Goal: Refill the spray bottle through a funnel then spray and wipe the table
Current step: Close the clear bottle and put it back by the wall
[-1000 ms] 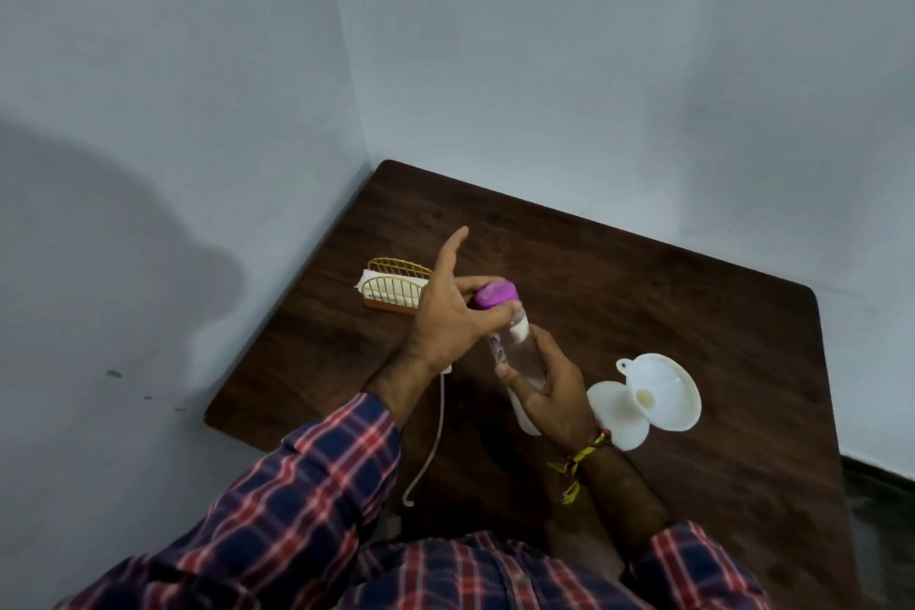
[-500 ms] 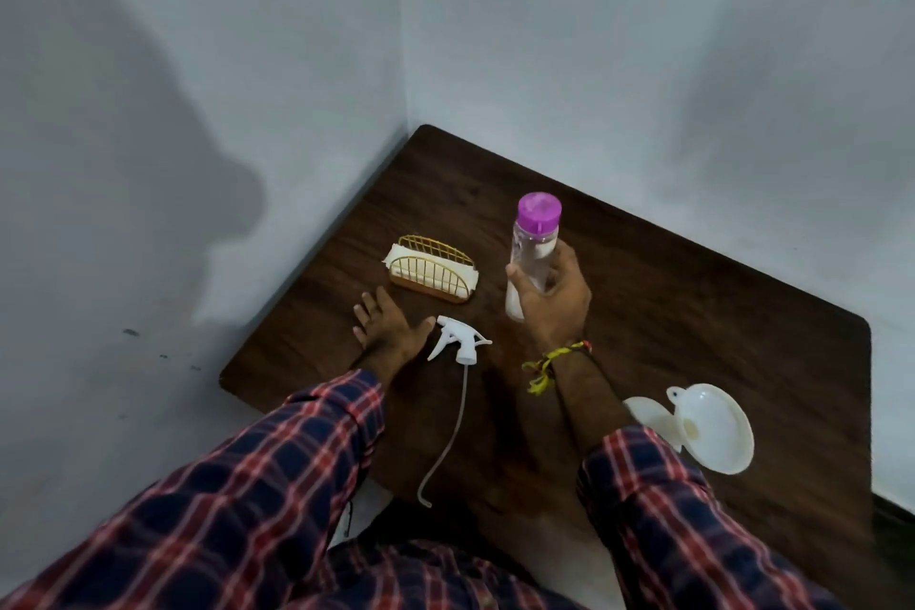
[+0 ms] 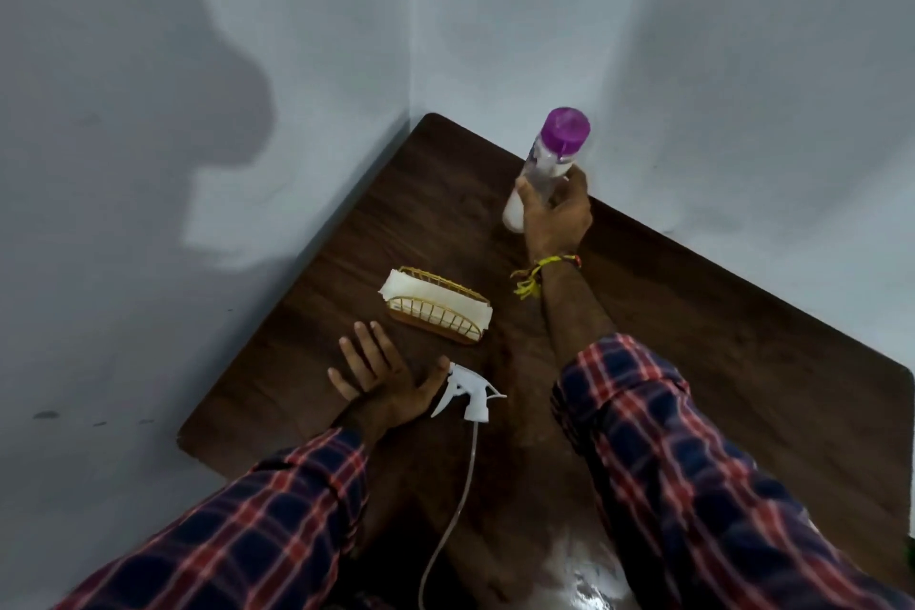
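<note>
My right hand [image 3: 555, 213] grips a clear bottle with a purple cap [image 3: 550, 154] at the far side of the dark wooden table [image 3: 718, 362], close to the wall. The bottle stands nearly upright, its base at the tabletop. My left hand [image 3: 383, 374] lies flat on the table with fingers spread. Its thumb is next to the white spray head [image 3: 470, 394], which lies on its side with its thin tube trailing toward me. The funnel is out of view.
A gold wire holder with white napkins [image 3: 435, 305] sits between my hands, near the left wall. Grey walls meet at the table's far corner. A wet sheen [image 3: 584, 570] shows on the tabletop close to me.
My right hand carried the purple-capped bottle farther away toward the back wall. My left hand stayed flat beside the spray head. The view shifted left, so the funnel left the frame.
</note>
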Tool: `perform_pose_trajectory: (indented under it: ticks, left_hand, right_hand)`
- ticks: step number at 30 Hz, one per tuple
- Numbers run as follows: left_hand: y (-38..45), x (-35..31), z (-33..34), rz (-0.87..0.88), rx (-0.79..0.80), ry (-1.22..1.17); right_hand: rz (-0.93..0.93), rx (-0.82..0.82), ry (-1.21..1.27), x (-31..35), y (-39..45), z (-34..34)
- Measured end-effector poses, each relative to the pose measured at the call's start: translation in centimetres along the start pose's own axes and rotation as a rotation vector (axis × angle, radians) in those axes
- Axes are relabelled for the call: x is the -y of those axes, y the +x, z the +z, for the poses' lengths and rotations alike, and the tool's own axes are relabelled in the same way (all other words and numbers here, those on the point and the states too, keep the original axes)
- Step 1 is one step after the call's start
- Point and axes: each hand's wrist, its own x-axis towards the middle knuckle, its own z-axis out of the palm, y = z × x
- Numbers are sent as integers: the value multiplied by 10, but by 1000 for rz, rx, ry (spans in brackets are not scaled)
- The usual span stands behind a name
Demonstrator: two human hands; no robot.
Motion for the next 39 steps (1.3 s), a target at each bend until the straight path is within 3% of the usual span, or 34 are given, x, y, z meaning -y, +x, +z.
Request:
perform_pose_trajectory:
  ticks: [15, 22, 32, 37, 39]
  left_hand:
    - [-4, 0, -1, -4, -10, 15]
    - [-4, 1, -1, 6, -3, 7]
    - [-14, 0, -7, 38, 5, -12]
    - [-40, 2, -6, 68, -182, -233]
    - [-60, -4, 8, 203, -302, -268]
  right_hand:
    - [24, -40, -55, -28, 30, 26]
    - [154, -28, -145, -30, 18, 14]
    - [314, -75, -79, -22, -109, -71]
    - [290, -42, -139, -10, -167, -129]
    - [177, 2, -191, 0, -187, -155]
